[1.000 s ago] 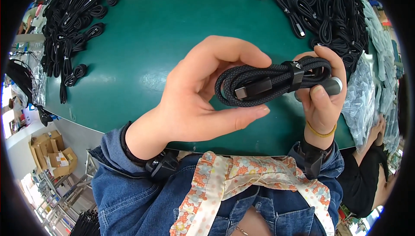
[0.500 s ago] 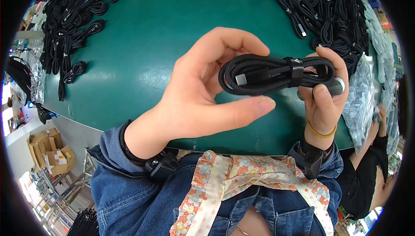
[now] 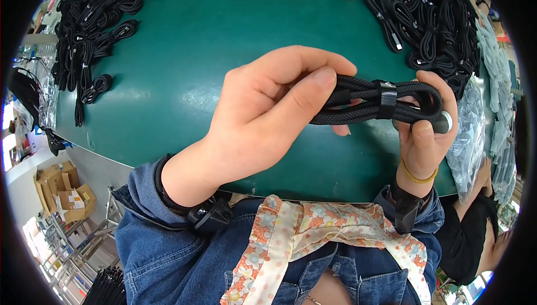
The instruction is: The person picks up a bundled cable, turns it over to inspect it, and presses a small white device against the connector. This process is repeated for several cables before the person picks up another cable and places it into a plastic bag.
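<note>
A coiled black braided cable (image 3: 361,114) lies across both my hands, above the table. A glossy black strap (image 3: 387,100) binds the coil round its middle. My left hand (image 3: 271,101) is closed on the coil's left end, thumb pressed over it, hiding the connector there. My right hand (image 3: 428,143) holds the right end between bent fingers and thumb. A short dark cylinder with a pale end (image 3: 443,122) sits in the right hand too, behind the cable; its kind cannot be made out.
A green table (image 3: 184,36) spreads before me. Bundled black cables (image 3: 92,20) are heaped at left and more cables (image 3: 425,20) at far right. Clear plastic bags (image 3: 469,137) lie by the right edge. Cardboard boxes (image 3: 67,190) stand at lower left; a person in black (image 3: 470,238) sits at right.
My left thumb and fingers have closed over the coil's left end, covering the connector that was showing. The cable and my right hand have shifted slightly right and down.
</note>
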Available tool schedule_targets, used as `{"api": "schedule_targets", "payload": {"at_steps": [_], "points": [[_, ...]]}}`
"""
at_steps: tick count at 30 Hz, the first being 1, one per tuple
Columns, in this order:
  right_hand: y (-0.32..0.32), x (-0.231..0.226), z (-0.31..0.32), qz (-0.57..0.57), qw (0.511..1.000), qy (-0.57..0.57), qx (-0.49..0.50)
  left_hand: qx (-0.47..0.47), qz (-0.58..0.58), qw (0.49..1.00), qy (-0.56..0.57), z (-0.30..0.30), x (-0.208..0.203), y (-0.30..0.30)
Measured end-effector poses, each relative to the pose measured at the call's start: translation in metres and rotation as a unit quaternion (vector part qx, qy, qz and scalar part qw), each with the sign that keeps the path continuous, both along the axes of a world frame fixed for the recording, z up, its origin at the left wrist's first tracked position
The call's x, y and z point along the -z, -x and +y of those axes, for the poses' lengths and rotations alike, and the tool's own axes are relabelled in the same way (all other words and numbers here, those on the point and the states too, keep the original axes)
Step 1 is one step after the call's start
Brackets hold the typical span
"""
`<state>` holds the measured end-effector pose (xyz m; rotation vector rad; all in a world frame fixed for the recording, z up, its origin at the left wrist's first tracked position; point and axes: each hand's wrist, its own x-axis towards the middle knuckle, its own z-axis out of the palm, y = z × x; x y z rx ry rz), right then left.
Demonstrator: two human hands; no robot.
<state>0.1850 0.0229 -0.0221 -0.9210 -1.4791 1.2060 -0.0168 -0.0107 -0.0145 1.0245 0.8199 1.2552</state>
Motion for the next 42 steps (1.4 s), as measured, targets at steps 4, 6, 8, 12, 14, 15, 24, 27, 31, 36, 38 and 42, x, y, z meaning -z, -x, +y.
{"api": "schedule_targets", "payload": {"at_steps": [4, 6, 8, 12, 14, 15, 24, 27, 31, 36, 38, 42], "points": [[0.001, -0.001, 0.003, 0.005, 1.000, -0.014, 0.002, -0.001, -0.001, 1.000, 0.001, 0.001, -0.002, 0.001], [-0.002, -0.003, 0.006, 0.034, 0.999, 0.009, -0.027, 0.004, -0.006, 1.000, -0.003, 0.004, -0.003, 0.001], [-0.003, -0.010, 0.006, 0.045, 0.998, 0.012, -0.039, -0.002, 0.047, 0.999, 0.006, 0.005, -0.004, 0.005], [-0.002, -0.029, 0.009, 0.029, 0.964, 0.246, -0.096, -0.009, 0.128, 0.991, -0.034, 0.009, -0.003, 0.011], [0.003, -0.025, 0.014, -0.082, 0.966, 0.215, -0.118, -0.052, 0.172, 0.983, -0.033, 0.015, 0.001, 0.008], [0.003, -0.011, 0.013, -0.098, 0.970, 0.148, -0.165, -0.042, 0.165, 0.984, -0.054, 0.016, 0.003, 0.010], [-0.024, -0.028, 0.026, 0.152, 0.971, 0.184, -0.014, -0.202, 0.277, 0.933, -0.109, 0.030, 0.024, 0.023], [-0.034, -0.023, 0.038, 0.334, 0.919, 0.164, 0.132, -0.210, 0.268, 0.936, -0.087, 0.033, 0.019, 0.022], [-0.024, -0.009, 0.039, 0.180, 0.962, 0.203, 0.033, -0.204, 0.435, 0.868, -0.129, 0.029, 0.009, 0.041], [-0.015, -0.005, 0.030, 0.102, 0.973, 0.204, -0.032, -0.346, 0.747, 0.548, -0.149, 0.027, 0.006, 0.171], [-0.016, -0.006, 0.027, 0.098, 0.974, 0.204, -0.027, -0.379, 0.797, 0.459, -0.102, 0.017, 0.018, 0.218], [-0.011, -0.004, 0.030, 0.085, 0.975, 0.205, -0.024, -0.390, 0.794, 0.427, 0.188, 0.015, 0.041, 0.268]]}}
